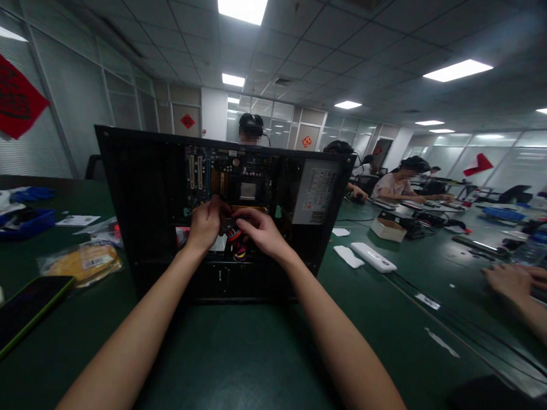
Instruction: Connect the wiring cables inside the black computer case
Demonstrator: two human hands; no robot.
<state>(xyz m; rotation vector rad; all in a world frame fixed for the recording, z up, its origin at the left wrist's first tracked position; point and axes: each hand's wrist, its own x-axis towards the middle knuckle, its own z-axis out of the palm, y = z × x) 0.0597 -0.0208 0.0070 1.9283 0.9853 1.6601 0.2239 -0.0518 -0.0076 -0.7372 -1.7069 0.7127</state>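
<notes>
An open black computer case (159, 278) stands on the table in front of me, its inside facing me. Both my hands reach into it at the lower edge of the motherboard (268, 168). My left hand (204, 227) is closed, fingertips pinched together beside the slots; whatever they hold is hidden. Close to it, my right hand (265, 230) bends its index finger and thumb together over a dark spot that I cannot make out. Between and below the hands hangs a bundle of coloured cables (240, 250). The power supply (317, 192) with its white label sits at the upper right.
Left of the case lie a bagged yellow item (84, 262), a green-edged phone (20, 320) and a blue tray (38, 222). To the right are a white power strip (373, 257), a small cardboard box (388, 229) and another person's hands (512, 282). More people sit farther back.
</notes>
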